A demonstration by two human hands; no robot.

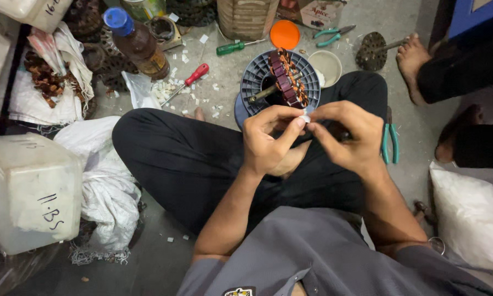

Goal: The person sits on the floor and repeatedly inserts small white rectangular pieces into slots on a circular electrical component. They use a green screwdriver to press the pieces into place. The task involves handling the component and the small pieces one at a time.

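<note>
— Both hands are pinched on one tiny white bit (306, 117). The left hand (269, 143) holds it with thumb and finger, and the right hand (349, 138) nips the other side. Fingertips are shut tight on it, touching each other.

— Where is it?

— Right over the lap, just in front of the stator (288, 78). That is the ring with brown and orange wire, standing on edge on the blue plastic disc (254, 83).

— Which way does the ring face?

— Tilted. Its flat face looks left and a bit up. A rod (264, 93) goes through the hole and points down-left, so that is its long line. The white bit is too small to tell which way it lies.

— Is much done?

— I think some is. The ring has wire all round it, and lots of white scraps (172, 90) lie on the floor by the red screwdriver (187, 82). I cannot tell how many slots are left.

— What else is near?

— Teal pliers (390, 141) by the right knee, a green screwdriver (233, 48), an orange lid (285, 34), a brown bottle (138, 44). Another person's foot (412, 61) is at the far right.
</note>
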